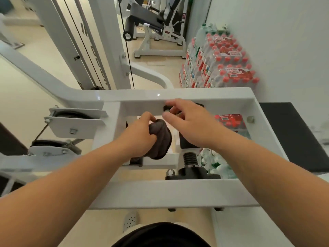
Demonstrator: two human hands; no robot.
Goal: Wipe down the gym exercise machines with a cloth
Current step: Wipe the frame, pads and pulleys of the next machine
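Observation:
A white steel machine frame (160, 193) fills the middle of the head view, seen from above. My left hand (140, 132) grips a bunched dark grey cloth (161, 139) inside the frame's open centre. My right hand (185, 122) hovers just right of it, fingers loosely spread and reaching toward a black part (167, 108) under the far crossbar. Nothing is held in the right hand.
Pulleys in white brackets (74, 122) stick out on the left. A black rubber bumper (191, 159) sits below the right hand. Shrink-wrapped packs of red-capped bottles (219, 65) stand against the right wall. A black pad (288, 136) is at right, another machine (156, 27) beyond.

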